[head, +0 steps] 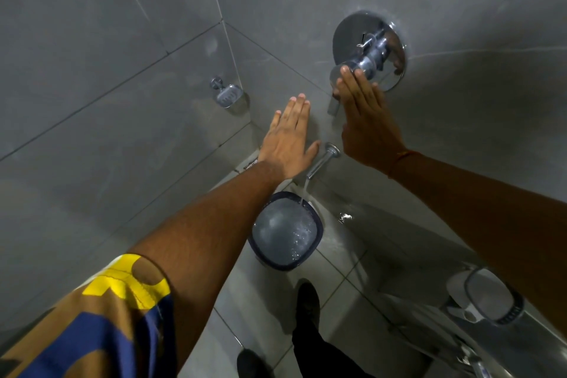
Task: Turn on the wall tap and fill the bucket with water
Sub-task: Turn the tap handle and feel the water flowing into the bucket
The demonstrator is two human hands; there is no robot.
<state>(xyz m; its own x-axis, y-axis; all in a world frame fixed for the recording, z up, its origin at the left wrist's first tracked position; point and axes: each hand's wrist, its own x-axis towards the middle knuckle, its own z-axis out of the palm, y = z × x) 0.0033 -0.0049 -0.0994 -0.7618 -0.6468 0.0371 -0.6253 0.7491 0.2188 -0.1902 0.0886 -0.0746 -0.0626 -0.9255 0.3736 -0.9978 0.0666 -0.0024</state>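
Fill step under way. Water runs from the wall spout (pixel 322 163) into the bucket (pixel 287 232), which stands on the tiled floor (pixel 337 258) directly below, already fairly full. Right hand (pixel 365 126), fingers flat and extended, rests against the chrome tap handle (pixel 366 63), gripping nothing. Left hand (pixel 288 138) is spread open, apparently against the grey wall tile (pixel 122 101). Next move, as judged: watch level, then close tap. Floor appears wet; soap dish (pixel 228 95) sits in the corner.

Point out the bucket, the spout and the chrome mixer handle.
bucket (pixel 319 232): head view, right rim.
spout (pixel 319 164): head view, middle of the pipe.
chrome mixer handle (pixel 369 63): head view, its barrel.
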